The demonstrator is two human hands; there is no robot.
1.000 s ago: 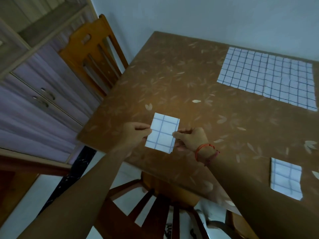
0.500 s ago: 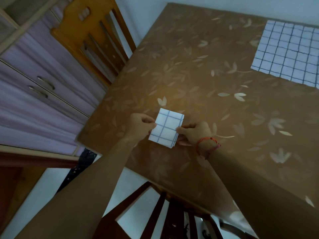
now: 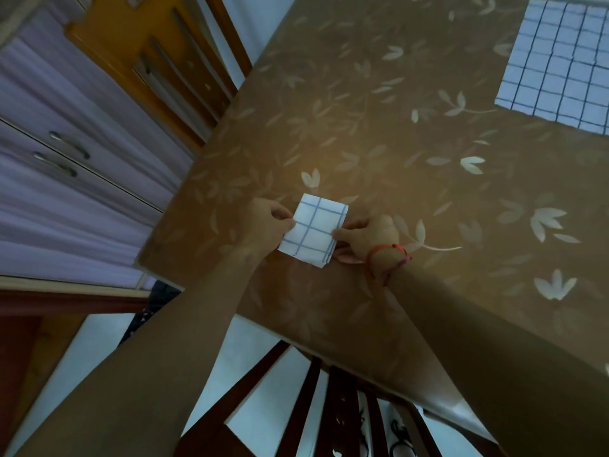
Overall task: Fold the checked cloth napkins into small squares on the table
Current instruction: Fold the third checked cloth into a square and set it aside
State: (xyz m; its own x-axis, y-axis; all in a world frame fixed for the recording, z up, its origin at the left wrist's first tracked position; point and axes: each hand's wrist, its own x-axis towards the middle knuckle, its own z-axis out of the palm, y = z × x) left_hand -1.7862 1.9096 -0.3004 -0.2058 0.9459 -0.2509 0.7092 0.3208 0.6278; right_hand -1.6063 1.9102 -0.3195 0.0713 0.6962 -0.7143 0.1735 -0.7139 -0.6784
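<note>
While both hands grip it, the folded napkin (image 3: 313, 230) sits between them as a small checked rectangle, white with blue-grey lines, its layered edges showing at the near corner. Left hand (image 3: 267, 222): thumb and fingers pinch the napkin's left edge about halfway along. Right hand (image 3: 365, 237): thumb and forefinger pinch its right edge, other fingers curled beneath. Red thread bracelet (image 3: 385, 258) on the right wrist, just near-right of the napkin. Cannot tell whether the napkin lies flat on the surface or is held just above it.

Under the napkin: table (image 3: 395, 143), brown covering printed with pale leaves; the table's corner lies left of the napkin, its near edge just below. Light is dim.

Far right of the napkin, well apart: an unfolded checked napkin (image 3: 557, 61), spread flat, cut off by the frame edge. Far left of it: an orange wooden chair (image 3: 158, 51) pushed against the table's side. Further left: lilac cabinet drawers (image 3: 66, 127) with metal handles (image 3: 69, 145). Below the napkin, past the table edge: the slatted back of a dark wooden chair (image 3: 313, 407) over pale floor (image 3: 82, 351). Both forearms reach over that chair to the napkin.
</note>
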